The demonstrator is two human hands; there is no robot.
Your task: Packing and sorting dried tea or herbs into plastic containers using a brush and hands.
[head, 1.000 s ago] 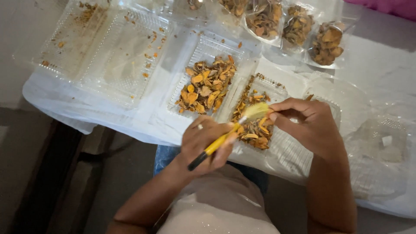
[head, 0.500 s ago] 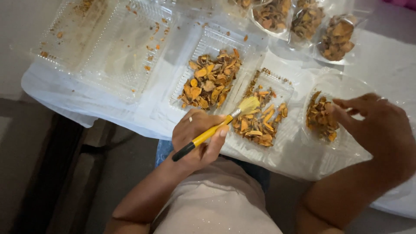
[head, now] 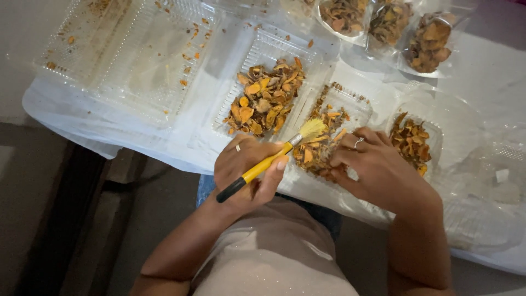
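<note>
The yellow-handled brush (head: pixel 267 162) sits clamped in the left hand (head: pixel 246 172), its bristles hovering over the dried orange slices (head: pixel 320 148) in a clear plastic tray (head: pixel 359 107) on the surface. The right hand (head: pixel 375 170) rests on that same tray, fingers (head: pixel 350 143) curled down among the slices, though whether they pinch one cannot be told. Another tray of slices (head: pixel 266 98) sits just beside it, with emptied trays (head: pixel 126 49) further left.

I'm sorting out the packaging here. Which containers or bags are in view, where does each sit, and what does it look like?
Empty clamshell tray: top left, clear plastic, orange crumbs.
Middle tray: centre, clear, holding orange-brown dried slices.
Narrow tray: under the brush tip, at the right hand, clear.
Small tray: right, clear.
Bags: top right, clear, filled with brown slices.
Left hand holds a yellow brush.
</note>
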